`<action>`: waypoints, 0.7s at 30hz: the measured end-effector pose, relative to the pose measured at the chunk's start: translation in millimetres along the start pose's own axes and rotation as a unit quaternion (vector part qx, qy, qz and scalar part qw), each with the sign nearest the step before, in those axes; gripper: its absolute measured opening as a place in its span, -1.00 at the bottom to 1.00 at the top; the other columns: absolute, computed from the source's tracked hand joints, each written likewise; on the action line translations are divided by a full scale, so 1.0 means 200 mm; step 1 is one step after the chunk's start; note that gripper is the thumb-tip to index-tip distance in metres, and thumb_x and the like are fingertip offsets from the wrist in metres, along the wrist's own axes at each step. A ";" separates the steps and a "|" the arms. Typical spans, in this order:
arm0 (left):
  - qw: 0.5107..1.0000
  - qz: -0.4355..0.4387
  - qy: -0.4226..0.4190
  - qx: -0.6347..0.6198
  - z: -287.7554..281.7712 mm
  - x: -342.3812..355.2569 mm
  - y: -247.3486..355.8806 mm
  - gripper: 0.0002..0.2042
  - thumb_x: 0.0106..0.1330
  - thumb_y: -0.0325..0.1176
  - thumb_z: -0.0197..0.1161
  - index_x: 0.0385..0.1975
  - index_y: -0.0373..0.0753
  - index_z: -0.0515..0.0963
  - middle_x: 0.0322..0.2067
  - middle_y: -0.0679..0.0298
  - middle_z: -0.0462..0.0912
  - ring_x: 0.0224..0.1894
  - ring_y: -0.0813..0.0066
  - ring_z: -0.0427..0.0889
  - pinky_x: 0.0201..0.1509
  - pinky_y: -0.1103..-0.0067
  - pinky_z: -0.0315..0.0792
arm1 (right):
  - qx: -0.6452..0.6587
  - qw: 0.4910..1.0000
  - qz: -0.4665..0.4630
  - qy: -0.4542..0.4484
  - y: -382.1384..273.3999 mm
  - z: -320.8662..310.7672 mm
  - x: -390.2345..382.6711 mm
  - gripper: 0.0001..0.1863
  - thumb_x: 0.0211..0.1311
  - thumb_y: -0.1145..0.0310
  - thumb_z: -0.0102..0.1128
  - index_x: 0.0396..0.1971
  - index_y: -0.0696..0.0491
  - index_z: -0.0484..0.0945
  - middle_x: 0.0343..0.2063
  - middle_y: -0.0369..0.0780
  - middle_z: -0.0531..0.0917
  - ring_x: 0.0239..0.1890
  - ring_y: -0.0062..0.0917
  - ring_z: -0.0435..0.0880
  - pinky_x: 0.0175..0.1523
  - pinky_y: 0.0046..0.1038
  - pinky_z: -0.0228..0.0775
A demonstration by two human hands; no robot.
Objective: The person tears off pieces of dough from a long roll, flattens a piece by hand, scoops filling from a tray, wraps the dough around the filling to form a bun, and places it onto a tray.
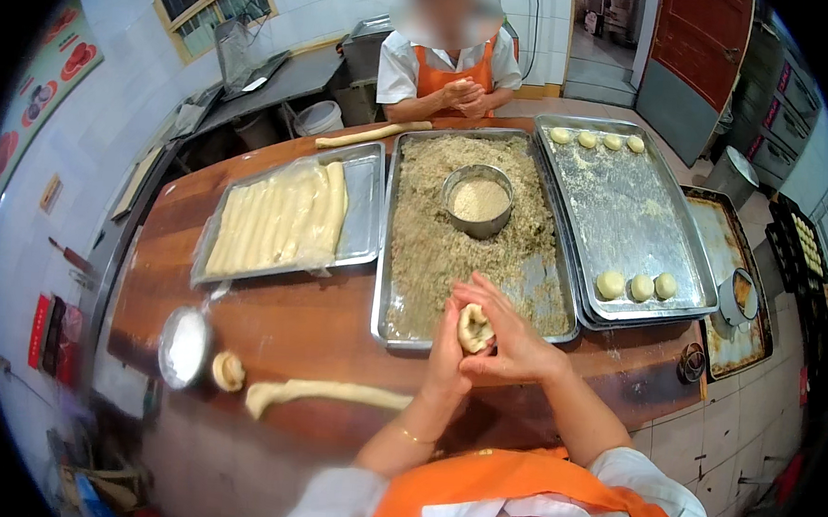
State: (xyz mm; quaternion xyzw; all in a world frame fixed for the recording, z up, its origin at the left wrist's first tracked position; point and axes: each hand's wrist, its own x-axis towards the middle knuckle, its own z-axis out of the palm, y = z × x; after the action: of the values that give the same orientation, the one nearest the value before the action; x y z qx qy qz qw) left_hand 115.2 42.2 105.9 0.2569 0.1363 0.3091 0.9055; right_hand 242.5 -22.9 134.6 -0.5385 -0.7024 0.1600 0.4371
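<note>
Just below the frame's centre, a pale dough piece [475, 329], cup-like with a thick, uneven rim around a hollow, is held between the left hand [446, 352] and right hand [514, 346], both cupped against its sides.

The wooden table [270, 331] is reddish brown. The dough rope [323, 394] along its front edge is cream; the bowl [165, 337] near its front-left corner is silver, its powder [187, 348] white. The crumbly mixture [433, 250] is speckled beige-brown, perhaps flecked green. The dough cup [476, 329] is creamy yellow, the wearer's apron [481, 491] bright orange.
</note>
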 end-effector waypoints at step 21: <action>0.983 0.080 -0.106 0.125 0.18 -0.50 0.02 -0.60 0.55 0.04 -0.08 0.11 -0.16 0.35 -0.26 0.48 0.47 -0.31 0.79 0.47 -0.38 0.75 0.32 | -0.115 0.980 -0.111 0.119 -0.57 0.10 -0.14 -0.43 0.34 0.00 0.15 0.20 0.07 0.44 0.02 -0.10 0.65 0.12 -0.27 0.60 0.34 -0.11 0.25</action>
State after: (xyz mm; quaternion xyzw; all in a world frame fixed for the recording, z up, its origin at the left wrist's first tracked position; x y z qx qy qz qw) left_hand 50.5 -31.1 147.1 0.4098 0.0558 0.3322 0.8477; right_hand 158.0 -85.4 190.9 -0.5190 -0.7144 -0.0371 0.4678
